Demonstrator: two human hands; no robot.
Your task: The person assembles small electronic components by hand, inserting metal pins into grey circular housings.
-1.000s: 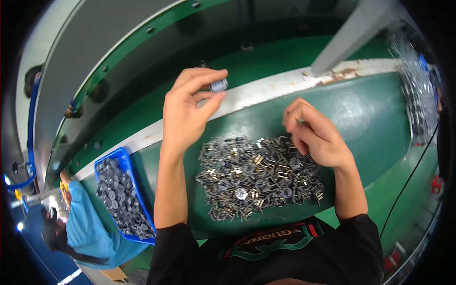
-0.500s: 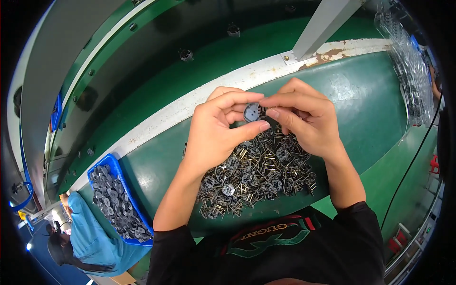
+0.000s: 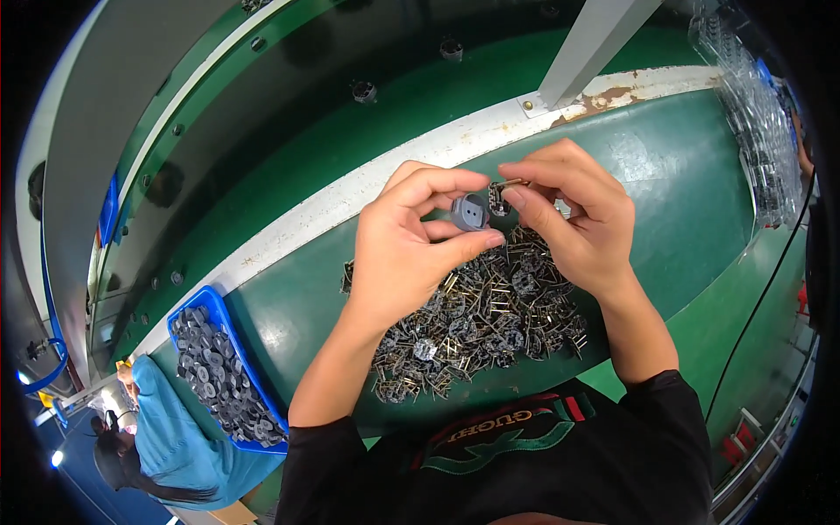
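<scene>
My left hand (image 3: 407, 245) pinches a small round grey plastic part (image 3: 470, 212) between thumb and fingers, above the table. My right hand (image 3: 573, 210) holds a small metal pin piece (image 3: 500, 196) right against that grey part. Both hands hover over a heap of metal pin parts (image 3: 477, 319) lying on the green table top (image 3: 682, 175).
A blue bin (image 3: 219, 376) full of grey round parts sits at the left. A stack of clear plastic trays (image 3: 757, 131) lies at the far right. A white post (image 3: 595, 44) stands behind the hands. Another person in a blue top (image 3: 166, 446) is at the lower left.
My two hands came together over the heap from being apart; the left hand brought the grey part down, and the right hand now presses a metal piece to it.
</scene>
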